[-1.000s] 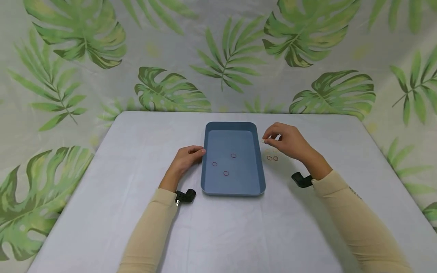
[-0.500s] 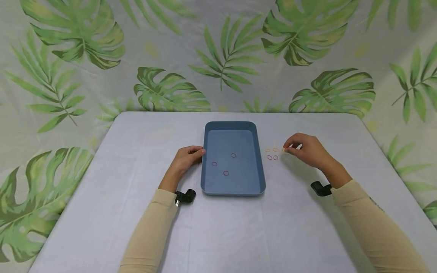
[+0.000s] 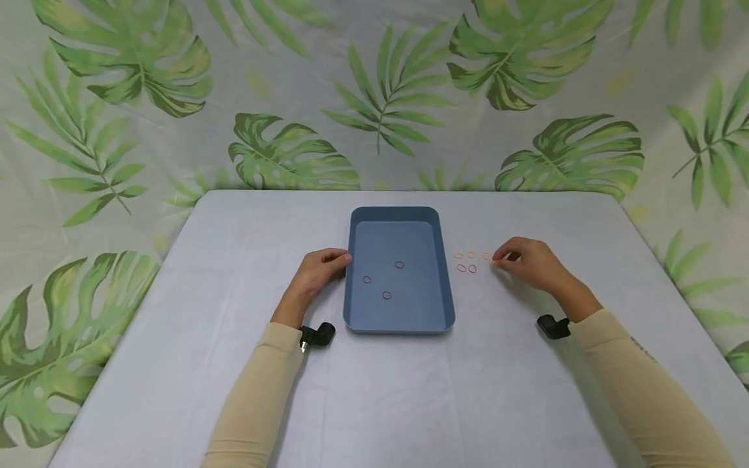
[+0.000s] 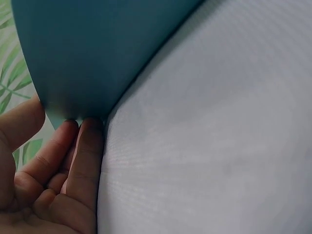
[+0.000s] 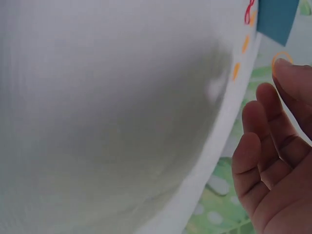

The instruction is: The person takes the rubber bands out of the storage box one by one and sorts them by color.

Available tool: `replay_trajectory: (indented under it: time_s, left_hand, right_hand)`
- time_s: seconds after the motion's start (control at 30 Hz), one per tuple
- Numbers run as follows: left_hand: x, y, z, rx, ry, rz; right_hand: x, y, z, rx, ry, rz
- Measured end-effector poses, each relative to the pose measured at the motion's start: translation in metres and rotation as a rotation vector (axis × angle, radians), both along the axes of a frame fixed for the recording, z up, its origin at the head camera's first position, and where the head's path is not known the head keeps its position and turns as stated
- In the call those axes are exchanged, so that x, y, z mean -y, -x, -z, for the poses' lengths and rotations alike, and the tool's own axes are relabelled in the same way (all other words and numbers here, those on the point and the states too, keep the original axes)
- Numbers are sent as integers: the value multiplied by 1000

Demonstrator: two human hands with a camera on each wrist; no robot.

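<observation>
My left hand [image 3: 320,268] is at the left side of a blue rectangular tray [image 3: 398,322]. In the left wrist view its fingertips touch the tray's outer wall [image 4: 107,53], with the thumb at the rim. My right hand [image 3: 529,261] is over the cloth right of the tray, pinching a small orange rubber band [image 5: 282,55] between thumb and finger. Just left of those fingertips three orange bands [image 3: 471,255] lie in a row. Two red bands [image 3: 472,268] lie in front of them. Inside the tray are three dark red bands [image 3: 387,296], spread apart.
A white cloth [image 3: 374,403] covers the table. Behind it hangs a leaf-printed curtain [image 3: 386,97]. A black wrist camera [image 3: 318,335] sits on the left wrist, another black camera [image 3: 552,326] on the right.
My right hand has moved from beside the tray's right rim to the right and nearer to me, uncovering the row of orange bands. The left hand and tray have stayed in place.
</observation>
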State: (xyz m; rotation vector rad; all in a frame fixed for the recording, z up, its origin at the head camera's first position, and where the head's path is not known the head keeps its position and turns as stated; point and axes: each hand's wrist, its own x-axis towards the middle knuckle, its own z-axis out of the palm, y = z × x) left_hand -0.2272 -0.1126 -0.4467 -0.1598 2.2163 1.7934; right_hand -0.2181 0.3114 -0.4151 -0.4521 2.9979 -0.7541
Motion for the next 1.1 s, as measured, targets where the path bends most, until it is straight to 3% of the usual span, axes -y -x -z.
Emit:
replay_trajectory:
  time_s: [0.23,0.57,1.1]
  left_hand:
    - [0,1,1,10,-13,0]
    - [1,1,2,4,-8,-3]
    - [-1,0,-1,23,-39,-6]
  right_hand:
    - [-15,11,5,84,-19,69]
    - [-19,32,4,136,-61,83]
    - [-14,39,10,148,-82,73]
